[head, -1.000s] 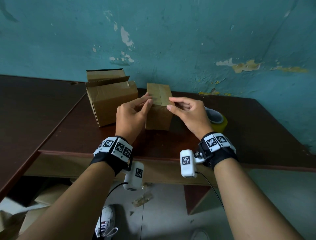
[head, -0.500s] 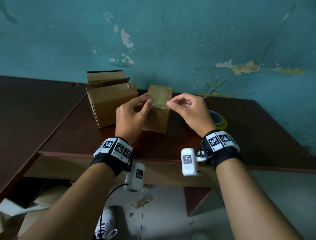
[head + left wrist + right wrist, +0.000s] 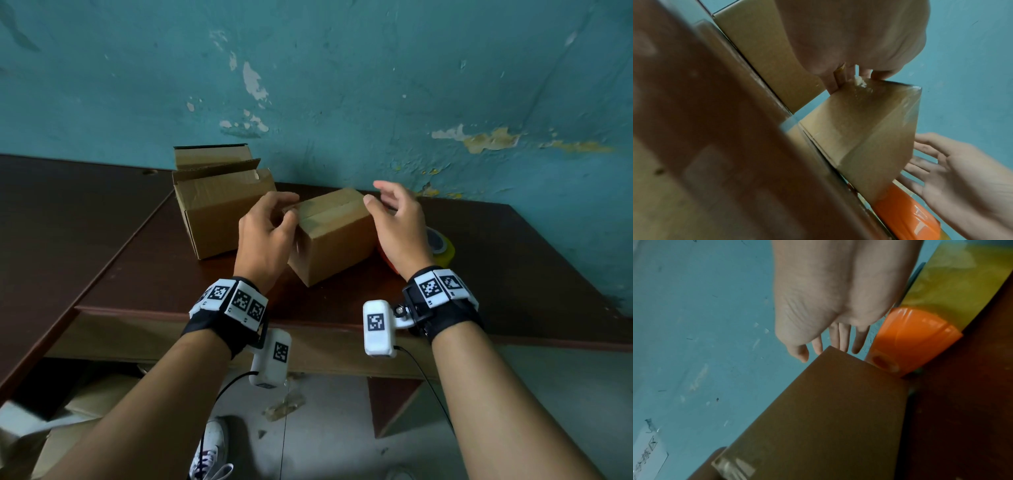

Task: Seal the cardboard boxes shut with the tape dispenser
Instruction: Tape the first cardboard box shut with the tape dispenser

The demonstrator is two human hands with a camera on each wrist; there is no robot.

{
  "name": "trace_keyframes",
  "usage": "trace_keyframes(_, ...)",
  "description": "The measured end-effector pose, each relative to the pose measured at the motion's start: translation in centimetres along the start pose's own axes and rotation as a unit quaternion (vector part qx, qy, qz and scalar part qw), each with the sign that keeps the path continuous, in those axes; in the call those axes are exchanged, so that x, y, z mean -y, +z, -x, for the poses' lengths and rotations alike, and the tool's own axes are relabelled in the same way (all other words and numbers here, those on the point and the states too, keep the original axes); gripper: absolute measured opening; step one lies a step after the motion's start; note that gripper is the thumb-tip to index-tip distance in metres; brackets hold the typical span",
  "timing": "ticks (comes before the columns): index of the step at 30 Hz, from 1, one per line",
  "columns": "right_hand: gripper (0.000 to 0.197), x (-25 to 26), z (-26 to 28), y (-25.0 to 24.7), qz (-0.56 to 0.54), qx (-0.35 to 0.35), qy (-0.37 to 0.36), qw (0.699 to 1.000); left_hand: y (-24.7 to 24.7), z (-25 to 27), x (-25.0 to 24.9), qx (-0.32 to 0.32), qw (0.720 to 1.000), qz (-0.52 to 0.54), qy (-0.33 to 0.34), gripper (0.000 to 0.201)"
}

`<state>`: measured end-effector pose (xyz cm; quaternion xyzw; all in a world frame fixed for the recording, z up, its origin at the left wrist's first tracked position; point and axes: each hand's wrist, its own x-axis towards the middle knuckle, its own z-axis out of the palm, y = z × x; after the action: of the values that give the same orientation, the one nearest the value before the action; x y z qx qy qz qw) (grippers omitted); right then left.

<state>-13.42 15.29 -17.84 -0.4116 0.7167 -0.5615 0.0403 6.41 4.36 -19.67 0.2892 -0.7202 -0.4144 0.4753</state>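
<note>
— Where do we have the small box (image 3: 337, 236)?

— On the brown table (image 3: 144, 260), just right of the open box (image 3: 219, 209). Our left hand (image 3: 265, 236) pinches its top left edge.

— And our right hand (image 3: 399, 222)?

— Fingers spread, holding nothing, beside the box's right end. The orange tape dispenser (image 3: 906, 216) lies behind it.

A dark brown counter (image 3: 102, 240) is standing against a blue-green wall (image 3: 342, 85). The paint on the wall is peeling off in white and yellow spots. A second brown counter (image 3: 51, 205) is sitting at the left, touching the first one. Under the counter, a grey floor (image 3: 325, 438) is showing. A white shoe (image 3: 210, 448) is standing on the floor. Some crumpled brown cardboard (image 3: 68, 428) is lying at the bottom left.
</note>
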Motion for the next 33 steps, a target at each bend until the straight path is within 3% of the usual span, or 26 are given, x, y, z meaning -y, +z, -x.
trace_keyframes(8,0.022,0.1,0.2,-0.1,-0.015,-0.009,0.005,1.0,-0.1,-0.5,0.2,-0.062,0.994,-0.084,0.007,0.023)
trace_keyframes(13,0.021,0.0,0.1,-0.4,0.011,-0.021,0.0,1.0,-0.2,-0.3,-0.3,-0.013,0.999,-0.03,-0.027,0.018)
trace_keyframes(20,0.027,0.0,0.2,-0.6,0.008,-0.018,0.01,1.0,0.0,-0.1,0.1,0.016,1.0,0.014,-0.014,0.041)
trace_keyframes(29,0.016,0.3,0.3,-0.2,0.015,-0.01,0.021,1.0,0.3,0.1,0.6,0.083,0.996,-0.009,-0.032,0.086)
trace_keyframes(33,0.014,0.5,0.6,-0.2,0.015,0.009,0.019,1.0,0.6,0.1,0.6,0.078,0.996,-0.051,0.005,0.065)
